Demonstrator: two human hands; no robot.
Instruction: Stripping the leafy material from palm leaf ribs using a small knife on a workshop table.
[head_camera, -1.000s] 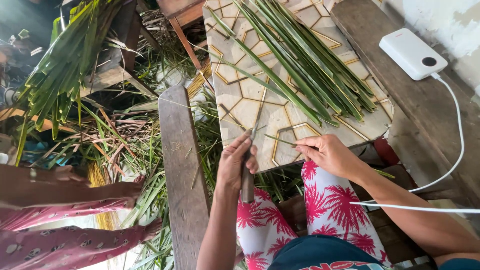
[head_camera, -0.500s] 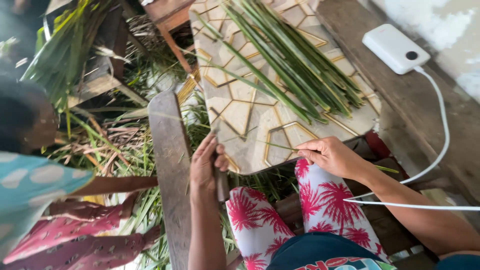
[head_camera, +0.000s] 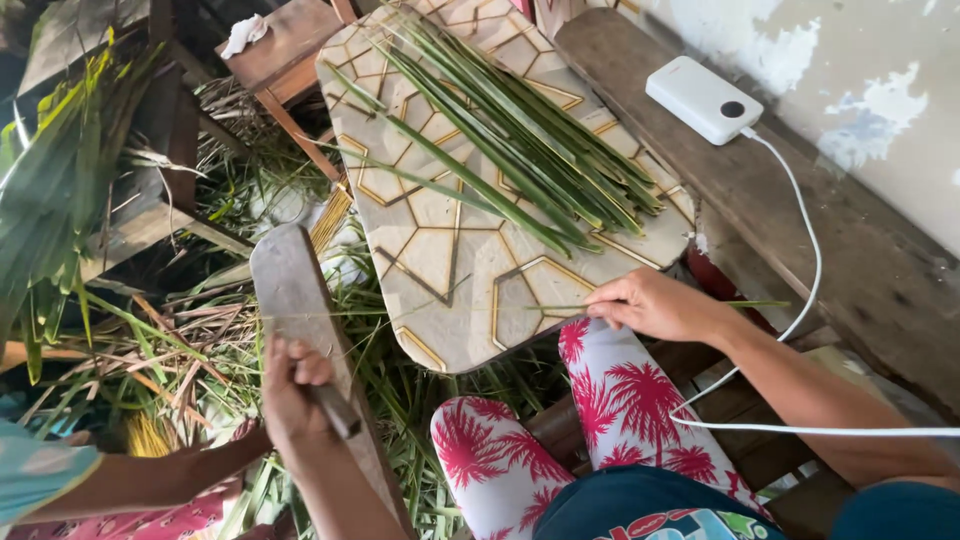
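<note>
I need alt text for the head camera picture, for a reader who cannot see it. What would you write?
A seated person's right hand pinches a thin green leaf strip against a pale hexagon-patterned board, while the left hand grips a dark-handled knife out to the side. A bundle of long green leaves lies on the board; a white power bank sits on a wooden bench.

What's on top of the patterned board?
A bundle of green leaf strips lies across the patterned board. One thin strip runs over its near edge, pinched by the right hand. Whatever lies under the bundle is covered.
</note>
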